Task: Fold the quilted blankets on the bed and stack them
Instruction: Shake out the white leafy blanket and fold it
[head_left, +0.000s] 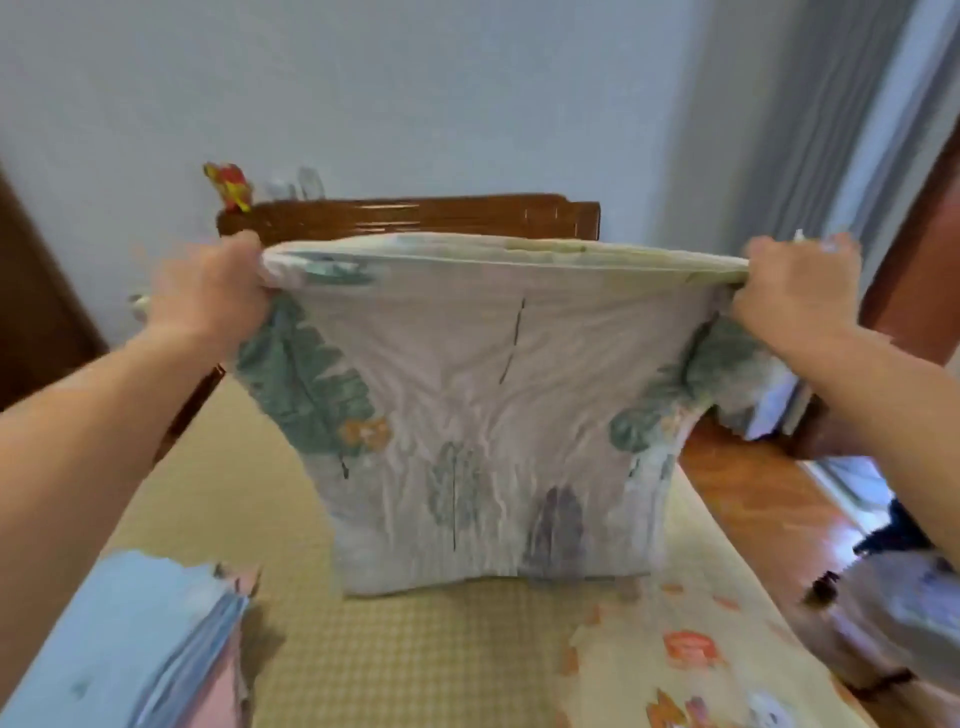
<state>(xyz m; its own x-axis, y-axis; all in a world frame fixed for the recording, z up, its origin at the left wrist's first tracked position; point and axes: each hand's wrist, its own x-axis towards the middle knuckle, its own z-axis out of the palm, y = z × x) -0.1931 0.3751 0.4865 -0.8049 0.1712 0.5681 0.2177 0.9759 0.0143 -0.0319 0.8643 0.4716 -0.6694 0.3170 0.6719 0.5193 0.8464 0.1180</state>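
I hold a pale quilted blanket with green leaf prints (483, 395) up in the air over the bed (395, 649). It hangs doubled, its lower fold just touching the mattress. My left hand (218, 291) grips its top left corner and my right hand (795, 286) grips its top right corner, stretching the top edge taut. A folded blue and pink blanket (156, 639) lies at the bed's near left. A yellow blanket with orange flowers (691, 654) lies spread at the near right.
A dark wooden headboard (415, 215) stands behind the held blanket, with a red and yellow toy (228, 184) on its left end. A wooden floor (753, 499) and a curtain (810, 119) lie to the right. A pale bundle (904, 608) sits on the floor at far right.
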